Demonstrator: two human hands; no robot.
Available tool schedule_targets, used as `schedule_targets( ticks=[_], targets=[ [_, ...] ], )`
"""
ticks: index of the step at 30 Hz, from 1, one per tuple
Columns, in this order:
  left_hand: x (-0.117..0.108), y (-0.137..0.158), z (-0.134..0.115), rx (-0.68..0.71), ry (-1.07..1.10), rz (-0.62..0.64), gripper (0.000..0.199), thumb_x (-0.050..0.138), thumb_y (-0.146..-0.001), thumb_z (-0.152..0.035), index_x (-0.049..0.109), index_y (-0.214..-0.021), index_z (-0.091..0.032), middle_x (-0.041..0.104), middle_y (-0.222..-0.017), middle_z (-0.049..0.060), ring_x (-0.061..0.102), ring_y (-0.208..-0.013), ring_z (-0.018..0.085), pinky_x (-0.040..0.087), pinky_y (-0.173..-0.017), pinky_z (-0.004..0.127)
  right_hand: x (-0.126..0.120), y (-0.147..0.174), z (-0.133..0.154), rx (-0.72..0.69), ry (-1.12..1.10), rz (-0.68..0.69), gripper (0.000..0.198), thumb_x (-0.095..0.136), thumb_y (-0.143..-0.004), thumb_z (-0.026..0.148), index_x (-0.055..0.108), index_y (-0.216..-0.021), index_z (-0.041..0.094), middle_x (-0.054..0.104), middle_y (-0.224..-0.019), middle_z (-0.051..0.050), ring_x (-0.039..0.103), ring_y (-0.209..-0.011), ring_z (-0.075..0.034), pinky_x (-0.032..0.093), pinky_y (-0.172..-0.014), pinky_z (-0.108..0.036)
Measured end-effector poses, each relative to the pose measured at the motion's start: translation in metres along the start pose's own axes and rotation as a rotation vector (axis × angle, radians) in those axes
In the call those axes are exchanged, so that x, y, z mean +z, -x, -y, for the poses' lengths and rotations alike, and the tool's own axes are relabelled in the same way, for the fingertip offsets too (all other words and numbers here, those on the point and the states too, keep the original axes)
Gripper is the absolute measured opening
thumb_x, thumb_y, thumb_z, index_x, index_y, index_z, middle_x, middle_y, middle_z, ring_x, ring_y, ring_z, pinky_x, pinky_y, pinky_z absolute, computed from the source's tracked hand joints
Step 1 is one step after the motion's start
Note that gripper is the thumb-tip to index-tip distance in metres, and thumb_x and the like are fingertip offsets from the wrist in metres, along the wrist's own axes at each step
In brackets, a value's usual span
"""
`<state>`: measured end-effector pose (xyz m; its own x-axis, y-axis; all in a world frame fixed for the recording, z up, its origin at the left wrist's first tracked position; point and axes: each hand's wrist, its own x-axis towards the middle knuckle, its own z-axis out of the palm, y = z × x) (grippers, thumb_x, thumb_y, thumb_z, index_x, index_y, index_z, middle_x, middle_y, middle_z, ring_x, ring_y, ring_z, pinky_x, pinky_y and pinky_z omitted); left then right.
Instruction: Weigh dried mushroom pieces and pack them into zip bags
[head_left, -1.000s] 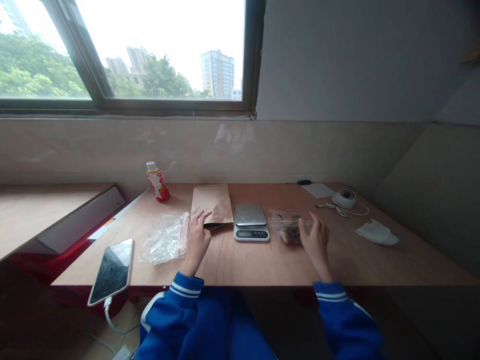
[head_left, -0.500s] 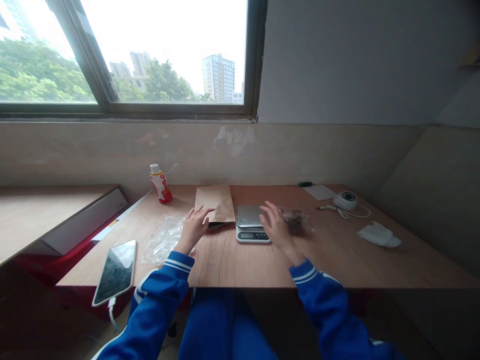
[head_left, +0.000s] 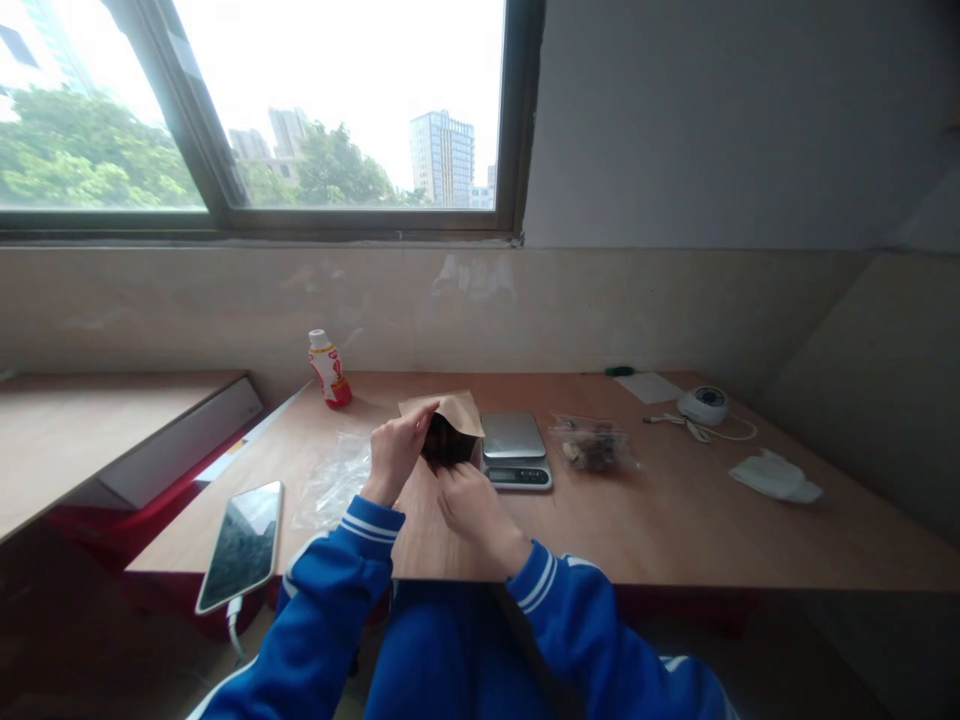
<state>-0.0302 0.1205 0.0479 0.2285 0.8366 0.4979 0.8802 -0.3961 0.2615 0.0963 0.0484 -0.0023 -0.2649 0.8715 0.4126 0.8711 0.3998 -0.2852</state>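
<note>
A brown paper bag [head_left: 460,409] lies at the middle of the table, its mouth facing me and spread apart, with a dark inside. My left hand [head_left: 397,448] is closed on the upper left edge of that mouth. At the lower edge, my right hand [head_left: 472,505] pinches the bag with its fingers pressed together. Just right of the bag sits a kitchen scale [head_left: 514,450] with a bare metal plate. A clear plastic bag holding brown dried pieces [head_left: 595,447] rests to the right of the scale.
A crumpled clear plastic bag [head_left: 337,480] lies left of my left hand. A phone [head_left: 241,545] with a cable is at the left front edge. Behind stands a red and white bottle [head_left: 330,370]. A white camera [head_left: 702,405] and a white crumpled packet [head_left: 775,477] lie right.
Both hands were spread above the table; now they grip the paper bag. Its mouth has been opened and raised towards me. My right hand has moved left from above the scale.
</note>
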Motion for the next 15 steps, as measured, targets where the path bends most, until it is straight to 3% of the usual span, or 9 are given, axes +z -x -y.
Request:
schedule_targets(
  ticks=[2,5,8,11,15],
  targets=[
    [-0.003,0.005,-0.008,0.008,0.015,-0.001,0.035,0.043,-0.094,-0.036,0.064,-0.122,-0.031,0.074,-0.078,0.007,0.068,-0.069,0.02,0.038,-0.058,0.024,-0.012,0.0,-0.003,0.094,-0.039,0.026,0.025,0.044,-0.089,0.014,0.068,-0.098,0.013,0.072,-0.09,-0.016,0.068,-0.086,-0.028,0.053,-0.078,-0.038],
    [-0.002,0.018,-0.021,0.055,0.071,0.001,0.034,0.045,-0.093,-0.032,0.064,-0.121,-0.031,0.074,-0.077,0.008,0.068,-0.068,0.021,0.038,-0.058,0.024,-0.018,-0.009,-0.013,0.184,-0.073,-0.022,0.027,0.044,-0.088,0.01,0.065,-0.104,0.014,0.072,-0.096,-0.016,0.068,-0.086,-0.028,0.052,-0.076,-0.037],
    [-0.001,0.03,-0.031,0.089,0.144,0.01,0.034,0.048,-0.092,-0.029,0.065,-0.12,-0.031,0.075,-0.082,0.009,0.069,-0.067,0.022,0.04,-0.059,0.026,-0.008,-0.028,-0.024,0.214,-0.106,-0.108,0.029,0.046,-0.087,0.009,0.063,-0.11,0.014,0.07,-0.105,-0.016,0.066,-0.096,-0.03,0.05,-0.087,-0.043],
    [-0.002,0.035,-0.034,0.097,0.164,0.005,0.033,0.05,-0.091,-0.028,0.067,-0.118,-0.032,0.076,-0.088,0.008,0.069,-0.067,0.022,0.041,-0.059,0.026,0.007,-0.041,-0.027,0.224,-0.178,-0.193,0.022,0.047,-0.089,0.015,0.066,-0.101,0.015,0.074,-0.093,-0.011,0.065,-0.099,-0.029,0.046,-0.095,-0.045],
    [-0.006,0.032,-0.031,0.08,0.165,-0.021,0.032,0.049,-0.091,-0.029,0.068,-0.116,-0.03,0.076,-0.081,0.008,0.07,-0.07,0.022,0.042,-0.06,0.026,0.012,-0.038,-0.027,0.217,-0.244,-0.226,0.021,0.047,-0.09,0.013,0.068,-0.092,0.017,0.074,-0.081,-0.008,0.068,-0.089,-0.027,0.05,-0.088,-0.04]
  ],
)
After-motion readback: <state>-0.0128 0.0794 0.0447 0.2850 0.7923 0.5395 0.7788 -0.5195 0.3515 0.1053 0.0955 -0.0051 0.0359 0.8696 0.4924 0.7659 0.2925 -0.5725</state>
